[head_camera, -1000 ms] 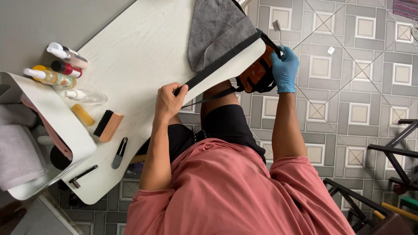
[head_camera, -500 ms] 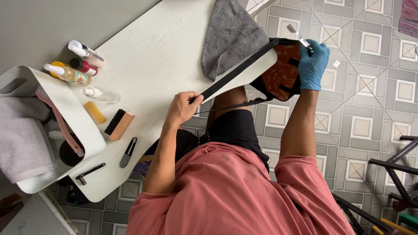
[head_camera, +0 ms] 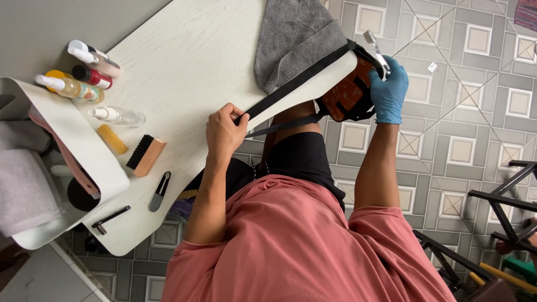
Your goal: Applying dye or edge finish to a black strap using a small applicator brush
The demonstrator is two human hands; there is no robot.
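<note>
Left hand: the bare left hand is closed in a pinch on the long black webbing strap, right at the tabletop's near edge.
Right hand: the right hand in a light blue rubber glove is wrapped around the orange and black fabric bag, gripping it; a slim pale brush handle sticks up past the gloved fingers (how it is held cannot be made out).
Strap: it runs taut from the bare hand along the near edge of the white wood-grain tabletop to the bag, and a second thinner black strap hangs just below it.
Bag: held off the tabletop's corner, over the patterned grey floor tiles, just beside the person's lap.
Cloth: a grey towelling cloth lies at the same corner, its lower edge touching the strap.
Far edge: a cluster of small bottles and a clear spray bottle lie on their sides.
Left end: a yellow bar, a wooden brush with black bristles and a small black tool lie near a white curved tray.
</note>
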